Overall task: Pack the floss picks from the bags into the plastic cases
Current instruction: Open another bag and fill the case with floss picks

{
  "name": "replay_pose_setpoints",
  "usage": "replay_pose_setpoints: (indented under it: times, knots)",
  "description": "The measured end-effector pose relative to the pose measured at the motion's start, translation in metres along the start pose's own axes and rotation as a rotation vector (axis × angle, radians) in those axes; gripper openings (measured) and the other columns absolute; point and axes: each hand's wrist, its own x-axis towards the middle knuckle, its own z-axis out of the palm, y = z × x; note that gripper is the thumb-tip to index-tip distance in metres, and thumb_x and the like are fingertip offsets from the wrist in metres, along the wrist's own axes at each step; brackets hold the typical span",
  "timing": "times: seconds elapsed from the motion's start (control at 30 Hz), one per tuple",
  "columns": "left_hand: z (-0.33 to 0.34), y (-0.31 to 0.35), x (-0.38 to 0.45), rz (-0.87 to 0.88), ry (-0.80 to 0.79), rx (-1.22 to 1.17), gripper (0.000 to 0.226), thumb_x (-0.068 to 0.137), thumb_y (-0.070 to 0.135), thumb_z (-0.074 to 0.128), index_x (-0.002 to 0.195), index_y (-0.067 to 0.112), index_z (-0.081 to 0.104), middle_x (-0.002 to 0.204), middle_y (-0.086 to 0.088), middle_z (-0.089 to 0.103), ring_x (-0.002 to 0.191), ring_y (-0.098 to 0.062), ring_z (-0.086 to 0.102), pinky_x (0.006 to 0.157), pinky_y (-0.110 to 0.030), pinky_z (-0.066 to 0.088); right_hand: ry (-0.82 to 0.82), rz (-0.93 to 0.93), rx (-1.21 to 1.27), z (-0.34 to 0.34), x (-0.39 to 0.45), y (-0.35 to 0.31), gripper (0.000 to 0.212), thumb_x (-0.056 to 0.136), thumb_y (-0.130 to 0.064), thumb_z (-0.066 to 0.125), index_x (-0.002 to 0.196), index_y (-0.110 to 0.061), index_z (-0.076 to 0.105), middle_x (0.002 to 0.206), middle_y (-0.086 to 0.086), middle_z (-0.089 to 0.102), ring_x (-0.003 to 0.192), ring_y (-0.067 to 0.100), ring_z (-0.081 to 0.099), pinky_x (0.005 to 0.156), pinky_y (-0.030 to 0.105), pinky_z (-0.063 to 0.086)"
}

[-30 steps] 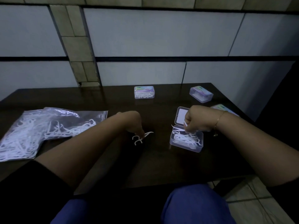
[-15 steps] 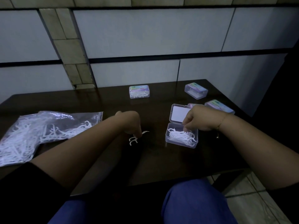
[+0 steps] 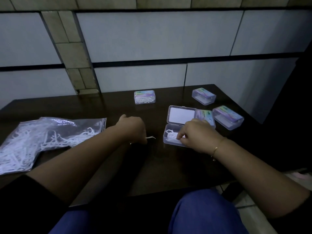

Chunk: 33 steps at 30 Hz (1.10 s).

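Note:
An open clear plastic case sits right of the table's middle, its lid tipped back, white floss picks inside. My right hand rests over the case's right half, fingertips pressing down on the picks. My left hand hovers left of the case, fingers closed on a few white floss picks whose tips poke out to the right. A clear bag full of white floss picks lies flat at the far left.
A shut case holding picks stands at the back middle. Two shut labelled cases and another behind the open lid lie at the back right. The dark table's front edge is near my knees; a tiled wall stands behind.
My right hand has dropped lower into the open case, onto the picks. My left hand holds the same picks, now more hidden under the fingers. The camera tilted slightly.

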Motion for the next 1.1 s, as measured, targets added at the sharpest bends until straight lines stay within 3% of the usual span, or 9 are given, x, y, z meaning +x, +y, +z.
replay_pose_setpoints:
  times: [0.1,0.2,0.3,0.4,0.57,0.73,0.87,1.03,1.1]
  knots:
    - [-0.009,-0.003,-0.003,0.06,0.059,-0.124,0.003,0.085,0.031,0.065,0.085,0.029,0.062,0.086,0.012,0.062,0.091,-0.006,0.054,0.107,-0.042,0.025,0.153,-0.018,0.007,0.014,0.006,-0.008,0.027,0.095,-0.033,0.05,0.117,-0.034,0.065,0.115,-0.002,0.059,0.109,0.019,0.045,0.095,0.035,0.033]
    - [-0.017,0.0,0.0,0.14,0.236,-0.263,0.005,0.084,0.029,0.066,0.082,0.025,0.067,0.08,0.012,0.065,0.084,-0.003,0.057,0.1,-0.036,0.028,0.32,0.0,0.048,0.03,0.01,-0.011,0.027,0.095,-0.034,0.048,0.117,-0.035,0.064,0.111,-0.005,0.057,0.107,0.016,0.043,0.092,0.033,0.03]
    - [-0.023,0.016,0.009,0.218,0.352,-0.168,0.006,0.084,0.028,0.063,0.084,0.024,0.068,0.08,0.012,0.065,0.083,-0.005,0.053,0.097,-0.034,0.023,0.548,0.075,0.248,0.046,0.009,-0.007,0.02,0.09,-0.031,0.058,0.106,-0.027,0.07,0.098,-0.004,0.057,0.1,0.016,0.048,0.087,0.031,0.03]
    - [-0.022,0.033,0.023,0.284,0.306,-0.054,0.01,0.083,0.026,0.063,0.092,0.025,0.067,0.085,0.014,0.062,0.088,-0.007,0.048,0.096,-0.035,0.024,0.73,0.159,0.346,0.06,0.006,0.0,0.011,0.084,-0.022,0.066,0.093,-0.02,0.072,0.088,-0.002,0.059,0.091,0.019,0.053,0.08,0.03,0.032]
    - [-0.013,0.033,0.037,0.331,0.303,0.033,0.015,0.087,0.032,0.061,0.099,0.029,0.069,0.106,0.013,0.067,0.106,-0.011,0.05,0.097,-0.036,0.023,0.764,0.195,0.388,0.061,0.006,0.003,0.01,0.084,-0.02,0.065,0.091,-0.017,0.071,0.089,0.001,0.062,0.091,0.019,0.054,0.082,0.03,0.032]
    - [-0.012,0.006,0.014,0.323,0.438,0.042,0.016,0.087,0.039,0.06,0.098,0.034,0.069,0.099,0.02,0.062,0.11,-0.008,0.048,0.089,-0.032,0.023,0.766,0.145,0.391,0.063,0.005,0.0,0.013,0.084,-0.021,0.061,0.09,-0.015,0.072,0.085,0.002,0.062,0.087,0.019,0.055,0.08,0.034,0.038]
    - [-0.018,-0.046,-0.031,0.215,0.412,0.117,0.043,0.082,0.058,0.055,0.122,0.039,0.052,0.13,0.016,0.049,0.129,-0.007,0.033,0.103,-0.037,0.021,0.761,0.127,0.398,0.062,0.003,0.002,0.011,0.084,-0.017,0.063,0.09,-0.014,0.071,0.086,0.002,0.063,0.088,0.021,0.056,0.082,0.032,0.035]
    - [-0.013,-0.138,-0.08,0.048,0.325,0.169,0.113,0.045,0.099,0.025,0.141,0.041,0.031,0.148,0.011,0.035,0.137,-0.015,0.026,0.104,-0.041,0.024,0.768,0.036,0.451,0.052,0.012,-0.023,0.022,0.086,-0.027,0.054,0.085,-0.012,0.07,0.083,0.004,0.063,0.082,0.024,0.057,0.077,0.034,0.04]
    - [-0.01,-0.166,-0.091,-0.05,0.224,0.167,0.12,0.044,0.094,0.047,0.147,0.041,0.014,0.155,0.01,0.021,0.142,-0.018,0.016,0.111,-0.044,0.019,0.796,-0.047,0.5,0.046,0.018,-0.05,0.028,0.084,-0.03,0.049,0.083,-0.013,0.071,0.081,0.003,0.063,0.081,0.022,0.057,0.075,0.029,0.04]
